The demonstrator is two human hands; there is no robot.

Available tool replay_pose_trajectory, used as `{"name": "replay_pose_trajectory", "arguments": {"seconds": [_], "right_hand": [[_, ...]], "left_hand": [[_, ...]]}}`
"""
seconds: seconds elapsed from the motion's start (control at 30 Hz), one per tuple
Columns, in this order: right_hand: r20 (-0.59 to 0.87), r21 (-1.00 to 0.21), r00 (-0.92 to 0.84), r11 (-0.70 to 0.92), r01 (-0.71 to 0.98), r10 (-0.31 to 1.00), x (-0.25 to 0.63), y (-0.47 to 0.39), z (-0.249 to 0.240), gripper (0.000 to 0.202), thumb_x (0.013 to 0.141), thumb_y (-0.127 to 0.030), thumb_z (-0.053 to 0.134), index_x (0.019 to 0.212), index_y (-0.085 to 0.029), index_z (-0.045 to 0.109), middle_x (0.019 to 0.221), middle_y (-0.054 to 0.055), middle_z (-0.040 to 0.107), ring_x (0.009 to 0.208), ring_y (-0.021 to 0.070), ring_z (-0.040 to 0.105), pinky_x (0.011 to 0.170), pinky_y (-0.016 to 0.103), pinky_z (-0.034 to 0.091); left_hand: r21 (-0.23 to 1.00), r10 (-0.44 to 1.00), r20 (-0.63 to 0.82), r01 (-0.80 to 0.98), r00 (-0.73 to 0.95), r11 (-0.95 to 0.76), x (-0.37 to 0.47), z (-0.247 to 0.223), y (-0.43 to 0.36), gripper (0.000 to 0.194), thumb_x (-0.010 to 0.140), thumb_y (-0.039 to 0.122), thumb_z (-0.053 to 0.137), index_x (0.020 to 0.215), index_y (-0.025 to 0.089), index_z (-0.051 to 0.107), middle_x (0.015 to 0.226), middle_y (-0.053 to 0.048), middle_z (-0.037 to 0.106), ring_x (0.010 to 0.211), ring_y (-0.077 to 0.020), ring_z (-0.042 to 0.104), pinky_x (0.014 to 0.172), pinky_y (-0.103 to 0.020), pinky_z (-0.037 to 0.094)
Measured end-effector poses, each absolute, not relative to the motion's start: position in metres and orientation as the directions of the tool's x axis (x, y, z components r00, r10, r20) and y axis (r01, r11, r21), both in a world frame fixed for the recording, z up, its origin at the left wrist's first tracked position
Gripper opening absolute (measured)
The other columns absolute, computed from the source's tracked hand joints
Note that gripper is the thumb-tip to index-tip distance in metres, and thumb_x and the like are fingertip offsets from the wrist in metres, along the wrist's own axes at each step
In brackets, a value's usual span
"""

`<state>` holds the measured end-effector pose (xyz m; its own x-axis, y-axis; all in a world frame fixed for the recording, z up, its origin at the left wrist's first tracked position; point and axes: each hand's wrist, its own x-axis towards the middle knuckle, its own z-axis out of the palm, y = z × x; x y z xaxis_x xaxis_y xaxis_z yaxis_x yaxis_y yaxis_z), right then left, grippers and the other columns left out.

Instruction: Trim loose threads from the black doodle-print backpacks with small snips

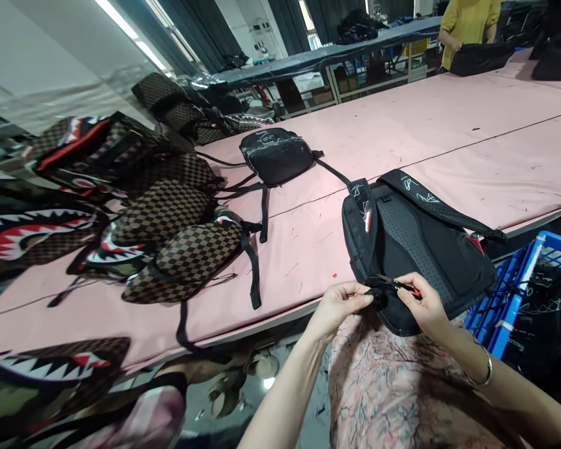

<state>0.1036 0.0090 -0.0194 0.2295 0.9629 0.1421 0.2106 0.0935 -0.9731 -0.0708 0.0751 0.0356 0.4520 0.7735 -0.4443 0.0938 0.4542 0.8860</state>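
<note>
A black backpack [421, 249] lies back side up at the table's near edge, its padded straps marked with white scribbles. My left hand [348, 302] pinches a black strap end [378, 296] at the backpack's lower left corner. In my right hand [423, 299] is a small pair of thread snips [396, 284] with red on the handle. The blades point left, close to the strap end; whether they touch it I cannot tell. My fingers partly cover the snips.
A smaller black bag [277, 156] lies farther back. Checkered shark-mouth bags [182, 249] pile up at left on the pink table [449, 125]. A blue crate [505, 312] of dark bags stands at right. A person in yellow [470, 28] handles a black bag across the table.
</note>
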Motion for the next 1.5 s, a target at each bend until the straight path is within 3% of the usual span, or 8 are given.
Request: {"name": "replay_pose_trajectory", "arguments": {"seconds": [0.13,0.27,0.33,0.57,0.93,1.5], "right_hand": [[0.202,-0.948,0.219,0.135,0.289,0.955,0.102,0.005,-0.023,0.017,0.085,-0.029,0.049,0.095,-0.019,0.058,0.085,0.004,0.065,0.078,0.0154,0.061,0.067,0.025,0.05],[0.342,-0.863,0.183,0.231,0.449,0.922,0.101,0.002,-0.022,0.017,0.086,-0.028,0.048,0.097,-0.02,0.057,0.085,0.004,0.064,0.076,0.0157,0.061,0.065,0.026,0.05],[0.438,-0.777,0.154,0.287,0.56,0.886,0.1,0.0,-0.02,0.017,0.086,-0.027,0.047,0.096,-0.019,0.059,0.082,0.004,0.065,0.074,0.0163,0.06,0.065,0.027,0.049],[0.592,-0.52,0.046,0.338,0.784,0.805,0.099,-0.003,-0.015,0.02,0.089,-0.021,0.044,0.093,-0.016,0.063,0.078,0.007,0.065,0.075,0.0185,0.058,0.069,0.031,0.045],[0.594,-0.306,-0.052,0.286,0.908,0.803,0.1,-0.004,-0.008,0.02,0.088,-0.025,0.049,0.098,-0.017,0.064,0.078,0.006,0.066,0.068,0.0181,0.054,0.066,0.032,0.038],[0.614,-0.23,-0.058,0.249,0.941,0.787,0.107,0.0,-0.006,0.02,0.088,-0.027,0.051,0.098,-0.016,0.064,0.077,0.006,0.067,0.066,0.0178,0.052,0.062,0.032,0.034]], "left_hand": [[0.914,0.825,-0.405,0.16,0.395,0.373,-0.07,0.037,0.08,0.033,0.054,0.04,0.077,0.058,0.011,0.062,0.054,-0.001,0.058,0.051,-0.0075,0.046,0.052,-0.021,0.034],[0.902,0.815,-0.429,0.135,0.39,0.41,-0.071,0.038,0.086,0.047,0.056,0.048,0.074,0.045,0.015,0.043,0.04,0.009,0.031,0.038,-0.0015,0.019,0.042,-0.021,0.014],[0.864,0.766,-0.49,0.113,0.417,0.491,-0.071,0.038,0.088,0.048,0.056,0.05,0.073,0.046,0.016,0.041,0.04,0.01,0.025,0.038,-0.001,0.014,0.042,-0.021,0.011],[0.692,0.626,-0.666,0.023,0.405,0.721,-0.069,0.037,0.09,0.053,0.066,0.063,0.056,0.063,0.011,0.057,0.048,0.005,0.038,0.038,-0.0037,0.03,0.041,-0.019,0.018],[0.65,0.597,-0.683,-0.024,0.42,0.76,-0.062,0.044,0.084,0.057,0.072,0.063,0.05,0.067,0.009,0.063,0.052,0.002,0.042,0.04,-0.0045,0.033,0.04,-0.019,0.022],[0.627,0.587,-0.657,-0.09,0.473,0.774,-0.054,0.044,0.084,0.055,0.077,0.062,0.044,0.063,0.01,0.058,0.052,0.002,0.041,0.04,-0.0043,0.035,0.038,-0.016,0.025]]}}
